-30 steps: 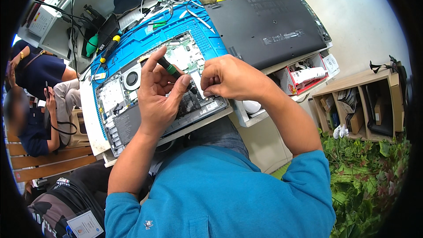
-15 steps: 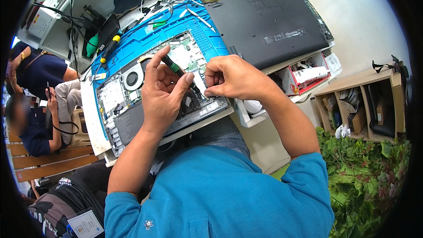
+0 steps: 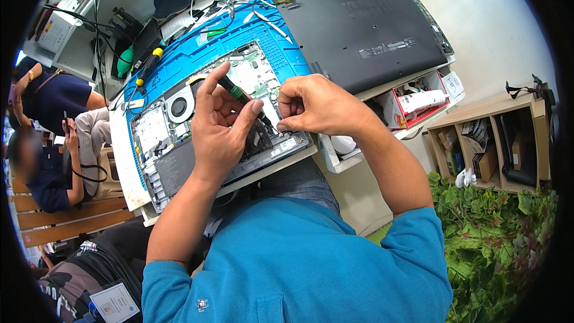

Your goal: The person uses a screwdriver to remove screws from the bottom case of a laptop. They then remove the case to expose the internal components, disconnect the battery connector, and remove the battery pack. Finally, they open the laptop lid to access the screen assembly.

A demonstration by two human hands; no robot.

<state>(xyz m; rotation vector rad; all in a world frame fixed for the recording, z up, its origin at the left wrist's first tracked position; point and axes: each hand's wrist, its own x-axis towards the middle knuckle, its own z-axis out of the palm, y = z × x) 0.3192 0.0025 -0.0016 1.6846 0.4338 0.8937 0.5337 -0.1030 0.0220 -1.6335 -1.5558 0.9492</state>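
My left hand [image 3: 218,134] grips a black-and-green screwdriver [image 3: 232,91], which slants down to the right into an open laptop [image 3: 170,174]. My right hand [image 3: 320,110] is closed in a pinch by the screwdriver's lower end, over the right part of the exposed board; what its fingertips hold is hidden. The laptop's fan [image 3: 179,108] shows left of my left hand. The laptop lies on a blue silicone mat [image 3: 188,52].
A closed black laptop [image 3: 365,24] lies bottom-up at right, above a red-edged box [image 3: 412,119]. A yellow-black screwdriver [image 3: 149,66], a green air blower [image 3: 124,63] and tangled cables surround the mat. Seated people [image 3: 57,200] are at left; wooden shelves [image 3: 460,121] and leafy greenery [image 3: 490,245] at right.
Over the last second both hands have shifted very slightly to the right, the screwdriver still in my left hand. Between the half-second frame and now they are nearly still.
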